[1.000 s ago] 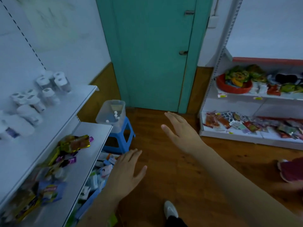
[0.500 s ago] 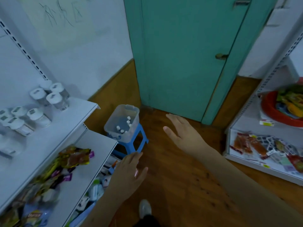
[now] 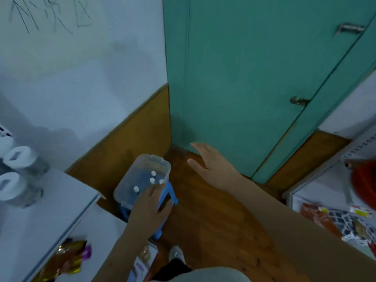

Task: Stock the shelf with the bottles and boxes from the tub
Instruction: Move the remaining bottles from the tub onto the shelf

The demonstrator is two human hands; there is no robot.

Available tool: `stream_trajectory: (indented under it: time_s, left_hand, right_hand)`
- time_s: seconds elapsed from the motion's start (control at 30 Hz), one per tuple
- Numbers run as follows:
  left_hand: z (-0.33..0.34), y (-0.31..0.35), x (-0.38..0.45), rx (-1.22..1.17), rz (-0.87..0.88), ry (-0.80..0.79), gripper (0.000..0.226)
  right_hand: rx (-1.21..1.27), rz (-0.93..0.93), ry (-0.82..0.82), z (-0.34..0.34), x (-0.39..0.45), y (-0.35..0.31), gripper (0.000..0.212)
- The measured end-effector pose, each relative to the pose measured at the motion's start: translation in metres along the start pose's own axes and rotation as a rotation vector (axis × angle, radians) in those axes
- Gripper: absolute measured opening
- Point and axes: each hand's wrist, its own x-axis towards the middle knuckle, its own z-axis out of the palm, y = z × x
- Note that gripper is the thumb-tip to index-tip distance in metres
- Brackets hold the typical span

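left hand [image 3: 149, 208] over the near rim of the clear tub [image 3: 126, 190], fingers loosely spread and reaching toward the opening, nothing in its grasp; contact with the rim not clear. right hand [image 3: 211, 165] held out flat above the wooden floor [image 3: 203, 210] before the green door [image 3: 254, 68], fingers straight, holding nothing. tub perched on a blue stool [image 3: 169, 193] in the corner, just past the end of the white shelf [image 3: 50, 204] at left. inside the tub, a few small bottles [image 3: 153, 173] upright, white caps showing. on the shelf's upper board, white-capped jars [image 3: 20, 159] near the wall; on the board below, gold and purple snack packets [image 3: 71, 255]. at right, a second rack [image 3: 317, 180] with a red basin [image 3: 364, 184] and more packets. below, a white shoe [image 3: 176, 255] on the floor.
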Motion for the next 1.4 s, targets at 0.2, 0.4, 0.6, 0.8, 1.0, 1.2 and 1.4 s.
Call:
stream_trajectory:
  time_s: [0.2,0.4,0.6,0.8,1.0,1.2,1.4]
  left_hand:
    - [-0.017,-0.034,0.066,-0.055,-0.146,-0.008,0.044]
    - [-0.001,-0.073,0.089,-0.125,-0.339,-0.001,0.040]
    - [0.025,-0.116,0.106,-0.197,-0.616,0.042,0.063]
    - [0.061,-0.148,0.126,-0.248,-0.899,0.107,0.075]
    - [0.115,-0.178,0.169,-0.325,-1.089,0.145,0.074]
    - [0.173,-0.220,0.214,-0.473,-1.249,0.133,0.043]
    - [0.230,-0.280,0.243,-0.451,-1.313,0.195,0.042]
  right_hand:
    - [0.037,-0.060,-0.039,0.008,0.115,-0.004,0.060]
    - [0.048,-0.107,-0.199,0.050,0.204,0.009,0.061]
    - [0.033,-0.175,-0.419,0.105,0.291,0.026,0.058]
    - [-0.030,-0.233,-0.689,0.188,0.357,0.065,0.067]
    - [-0.127,-0.223,-0.862,0.272,0.388,0.104,0.047]
    - [-0.196,-0.285,-0.921,0.370,0.389,0.136,0.049]
    - [-0.421,-0.405,-0.831,0.464,0.398,0.160,0.058]
